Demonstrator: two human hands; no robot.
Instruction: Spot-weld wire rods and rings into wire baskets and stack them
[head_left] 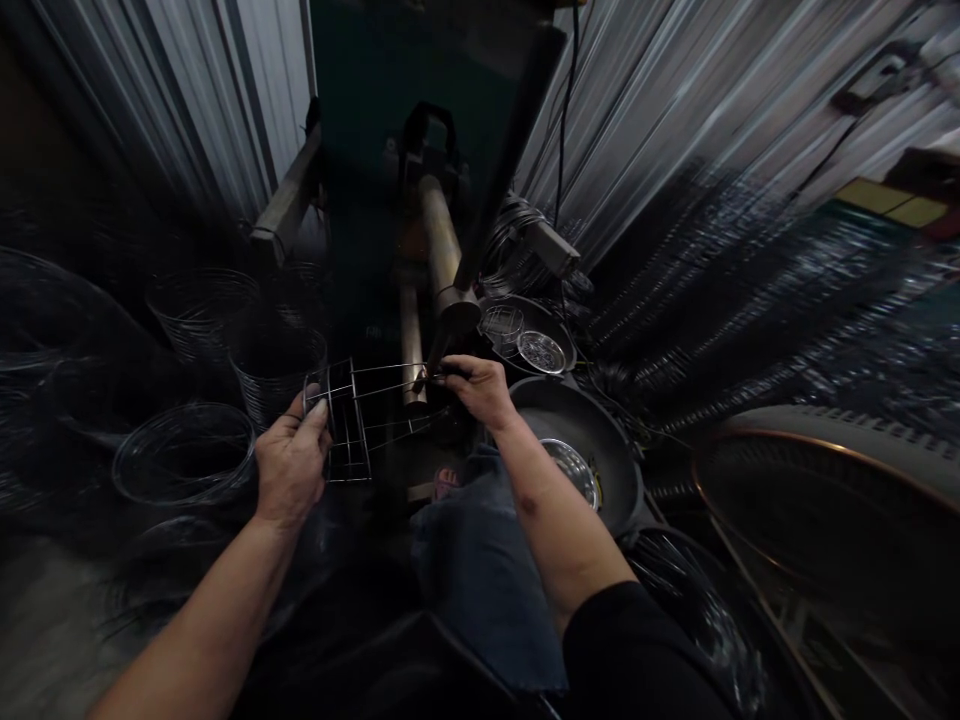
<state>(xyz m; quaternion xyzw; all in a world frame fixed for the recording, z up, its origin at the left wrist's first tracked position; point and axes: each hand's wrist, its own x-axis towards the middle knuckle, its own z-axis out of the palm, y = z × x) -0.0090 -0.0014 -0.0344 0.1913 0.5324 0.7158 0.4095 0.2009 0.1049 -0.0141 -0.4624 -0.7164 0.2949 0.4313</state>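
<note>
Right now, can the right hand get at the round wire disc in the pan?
Probably yes: the right hand sits beside the dark pan holding the wire disc, nothing visible between, though it must leave the wire frame first.

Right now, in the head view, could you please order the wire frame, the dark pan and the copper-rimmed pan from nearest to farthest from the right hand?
Right hand:
1. Wire frame, at its fingertips, left.
2. Dark pan, just right.
3. Copper-rimmed pan, far right.
</note>
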